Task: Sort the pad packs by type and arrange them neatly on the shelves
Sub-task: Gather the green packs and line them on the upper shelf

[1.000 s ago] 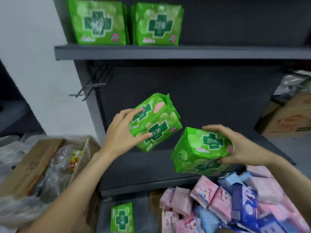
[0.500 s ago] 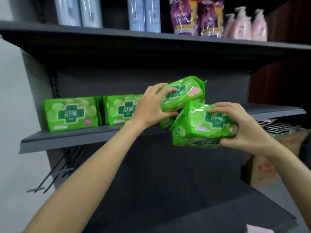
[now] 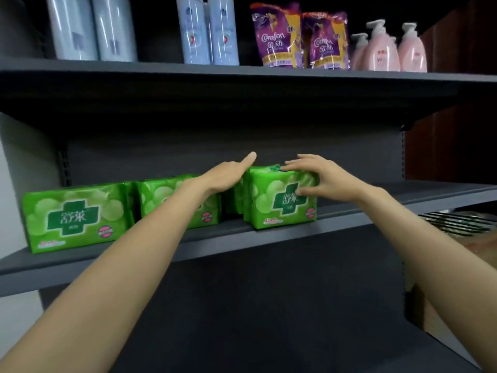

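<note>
**A:** Nearest are the two forearms reaching up. Where's the pack they're working on?

**B:** On the middle shelf (image 3: 376, 203), standing upright at its front edge, third in the green row. The right hand (image 3: 320, 179) holds that right pack (image 3: 279, 203): fingers (image 3: 291, 164) curled over its top, thumb on the front face. The left hand (image 3: 228, 173) rests against the pack's left side with the fingers straight and relaxed, one pointing at the back panel, gripping nothing.

**A:** How would it handle, do you think?

**B:** Light and soft, I'd judge. It's a glossy plastic wrap around padding, a squashy rectangular block with crimped side seams. The film looks slick, so a pinch on one corner could slide or crumple. Better to span the top edge and a broad face, as the right hand does, or press flat on both ends.

**A:** Fragile?

**B:** Hardly. It should dent and not break, though it may tip if nudged high up.

**A:** And its neighbours?

**B:** The middle pack (image 3: 172, 197) is just left, partly behind the left arm, with what looks like another pack tucked in the gap. The left pack (image 3: 78, 216) stands at the row's end. Same green wrap, dark cross logo.

**A:** Farther back?

**B:** A matte grey metal back panel. On the top shelf (image 3: 242, 74) are pale smooth bottles (image 3: 207, 30), shiny purple pouches (image 3: 298, 39) and pink pump bottles (image 3: 390, 49).
</note>
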The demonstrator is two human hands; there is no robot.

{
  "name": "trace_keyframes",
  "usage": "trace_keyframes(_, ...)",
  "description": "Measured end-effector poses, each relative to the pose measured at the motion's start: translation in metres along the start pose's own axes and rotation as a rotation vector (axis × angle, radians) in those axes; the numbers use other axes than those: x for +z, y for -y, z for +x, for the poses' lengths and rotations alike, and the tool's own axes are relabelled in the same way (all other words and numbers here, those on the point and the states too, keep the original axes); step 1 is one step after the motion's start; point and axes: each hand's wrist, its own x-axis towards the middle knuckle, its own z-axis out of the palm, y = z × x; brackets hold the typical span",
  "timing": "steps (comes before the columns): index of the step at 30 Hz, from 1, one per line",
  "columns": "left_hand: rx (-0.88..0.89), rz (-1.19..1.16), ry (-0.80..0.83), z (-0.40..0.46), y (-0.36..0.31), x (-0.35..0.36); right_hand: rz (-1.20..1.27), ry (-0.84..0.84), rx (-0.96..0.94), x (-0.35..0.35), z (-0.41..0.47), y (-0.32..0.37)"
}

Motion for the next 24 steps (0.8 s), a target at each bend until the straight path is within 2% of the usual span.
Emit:
trace_keyframes(2,0.076,0.150,-0.100,-0.005,0.008,0.007,-0.031,0.003,0.053,0.013,0.012,-0.008)
trace_keyframes(5,0.303,0.254,-0.388,-0.009,0.013,0.009,-0.113,-0.071,0.141,0.037,0.028,-0.010)
trace_keyframes(6,0.343,0.302,-0.436,-0.007,0.013,0.010,-0.140,-0.096,0.166,0.045,0.032,-0.011)
trace_keyframes(10,0.309,0.724,-0.414,0.003,0.015,0.024,-0.311,-0.225,0.339,0.070,0.046,-0.006)
trace_keyframes(13,0.222,0.861,-0.474,0.014,0.022,0.033,-0.411,-0.376,0.317,0.089,0.053,-0.002)
trace_keyframes(16,0.146,0.983,-0.472,0.022,0.027,0.042,-0.295,-0.223,0.264,0.103,0.062,-0.003)
trace_keyframes(20,0.042,1.173,-0.310,0.029,0.029,0.049,-0.234,0.036,0.312,0.112,0.071,0.000)
trace_keyframes(22,0.048,1.143,-0.307,0.023,0.028,0.049,-0.229,0.039,0.315,0.114,0.068,0.003)
trace_keyframes(24,0.148,1.039,-0.362,0.008,0.026,0.049,-0.224,-0.044,0.305,0.115,0.057,0.010)
